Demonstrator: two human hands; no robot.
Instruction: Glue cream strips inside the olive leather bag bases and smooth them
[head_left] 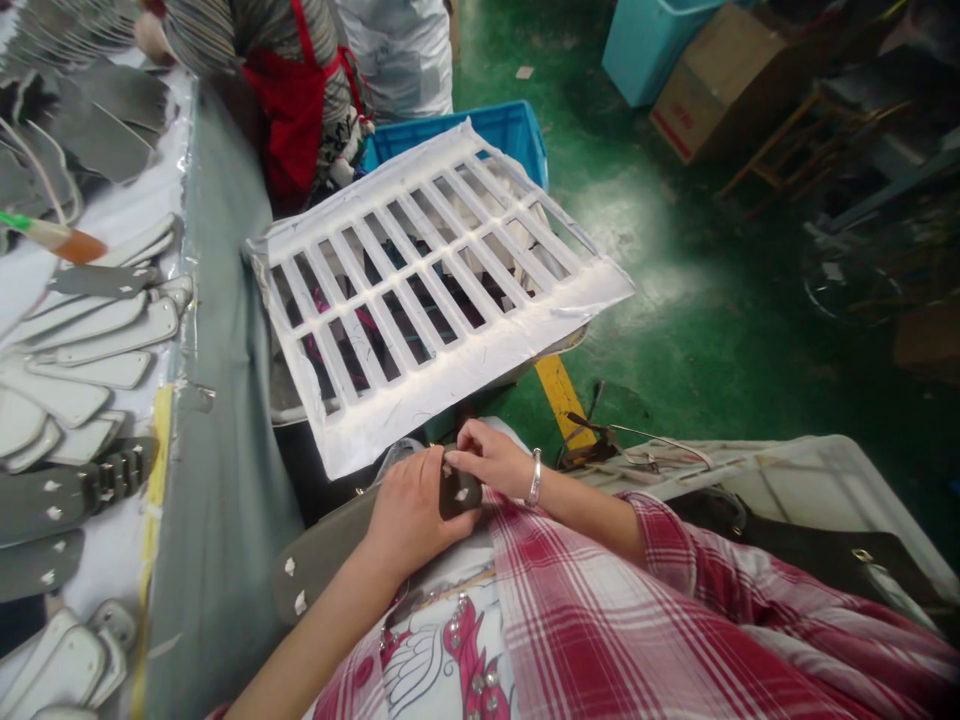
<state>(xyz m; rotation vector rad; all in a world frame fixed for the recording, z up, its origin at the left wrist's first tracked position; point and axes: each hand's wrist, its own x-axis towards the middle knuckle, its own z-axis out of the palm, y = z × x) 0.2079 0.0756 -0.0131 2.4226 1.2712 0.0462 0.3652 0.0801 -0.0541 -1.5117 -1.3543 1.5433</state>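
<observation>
A long dark grey-green leather-like bag piece (322, 560) with rounded ends and small white tabs lies across my lap. My left hand (411, 505) is closed over it, with the thumb along its near edge. At the piece's right end, my right hand (491, 460) pinches its upper edge, with the fingertips close to those of my left hand. Whatever else may be between those fingertips is too small to make out. Just beyond my hands is a white slatted rack (442, 345), tilted over a container.
On the left, a table (169, 600) holds several pale and dark cut pieces and a brush (67, 240). A person in a red apron (289, 110) works beyond. A blue bin (525, 130) stands behind the rack; a white crate (817, 460) with dark bags is right.
</observation>
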